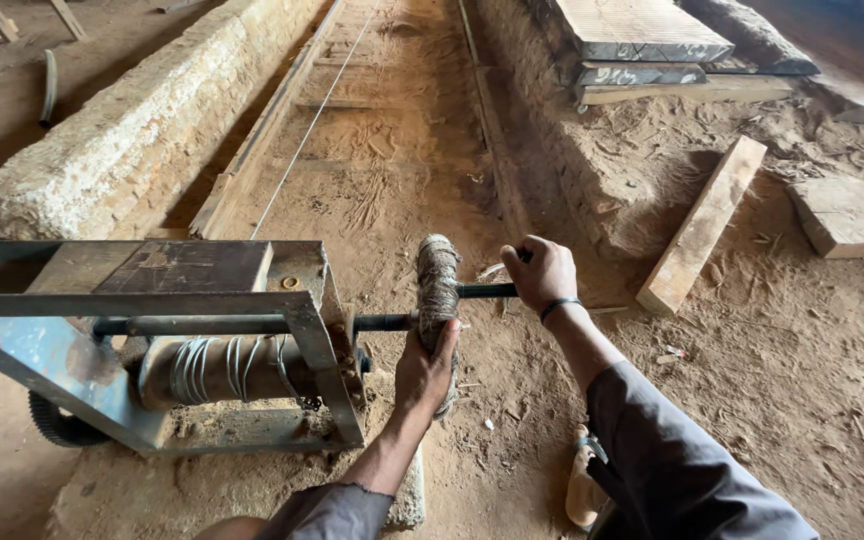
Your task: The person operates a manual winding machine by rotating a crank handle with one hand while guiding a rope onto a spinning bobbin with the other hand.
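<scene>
I have both hands on a hand-cranked winch at the near end of a sawdust-covered track. My left hand (425,372) lies against the rope-wrapped wheel (438,300), palm pressed to its lower rim, fingers curled round the edge; whether the grip is tight I cannot tell. My right hand (540,274) is closed in a full fist round the dark crank handle (482,291) that sticks out of the wheel toward the right.

The wheel sits on a dark axle (252,324) running left into a grey-blue steel frame (142,305). Inside the frame the drum (217,368) carries a few separate turns of wire cable, with much of the drum bare between them, so by my reading only a little cable is on it. A thin cable (304,135) leaves the frame and runs taut up the middle of the track, out of the top of the view; what it is tied to is not visible.

The track (392,150) lies between a rough stone wall (122,140) on the left and a lower kerb on the right. To the right, thick sawn slabs (642,30) are stacked, and a loose plank (704,225) lies aslant in the sawdust, well apart from my right hand. Nothing lies on the cable's line as far as I can see. A foot in a pale sandal (582,490) stands just below my right arm.
</scene>
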